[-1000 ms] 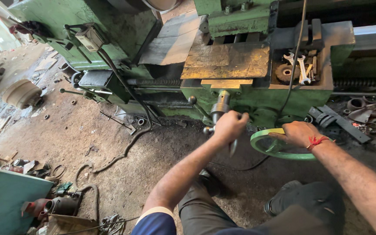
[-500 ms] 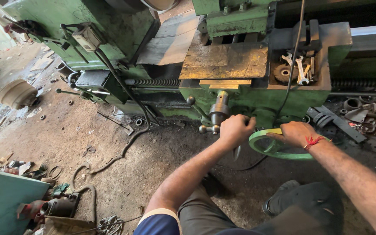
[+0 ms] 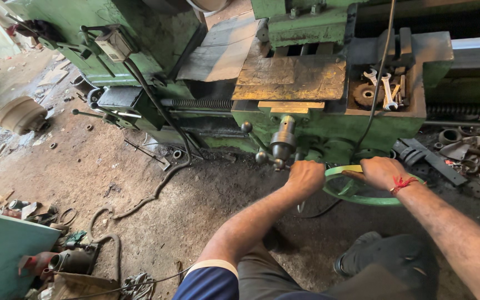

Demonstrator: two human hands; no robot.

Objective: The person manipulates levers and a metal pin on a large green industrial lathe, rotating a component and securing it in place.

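Gripping the lathe's crank handle point(image 3: 278, 161), the left hand point(image 3: 305, 179) is closed; the right hand point(image 3: 381, 172) clasps the green handwheel point(image 3: 362, 191) (low on the carriage). Above, the tray point(image 3: 418, 108) holds spanners point(image 3: 387, 91) and a gear point(image 3: 365, 95).

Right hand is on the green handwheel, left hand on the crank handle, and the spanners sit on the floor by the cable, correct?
Not quite. Right hand on the handwheel and left hand at the crank handle are correct, but the head view shows the spanners on the machine's tray.
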